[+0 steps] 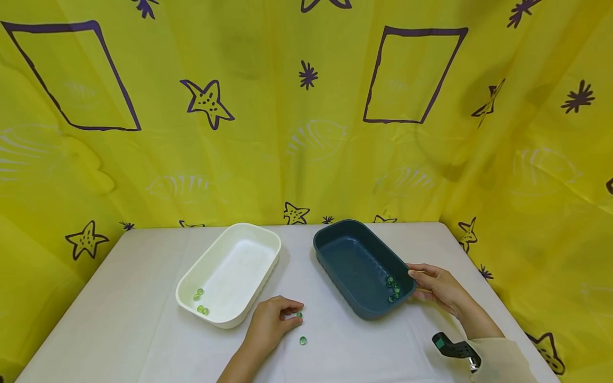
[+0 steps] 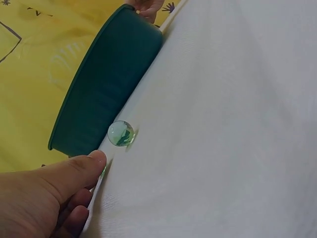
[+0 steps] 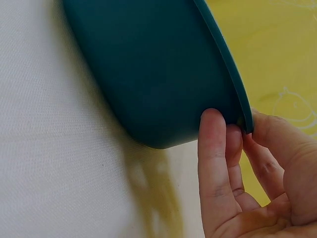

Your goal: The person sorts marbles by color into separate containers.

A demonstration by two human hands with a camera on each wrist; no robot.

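Observation:
My left hand (image 1: 270,324) is low over the cloth between the two tubs. Its thumb and forefinger pinch a green marble (image 1: 299,315), mostly hidden by the thumb in the left wrist view. Close by on the cloth lies another clear-and-green marble (image 2: 121,133). At the right, my right hand (image 1: 440,287) holds the near right corner of a dark teal tub (image 1: 342,266), thumb at the rim and fingers against the outer wall (image 3: 148,74). Several green marbles (image 1: 394,290) are gathered inside that tub's near right end.
To the left stands a white tub (image 1: 239,266) with several yellow-green marbles (image 1: 200,294) in its near end. White cloth (image 1: 143,319) covers the table. Yellow patterned curtains (image 1: 268,133) enclose the back and sides. A black strap piece (image 1: 452,348) sticks out by the right sleeve.

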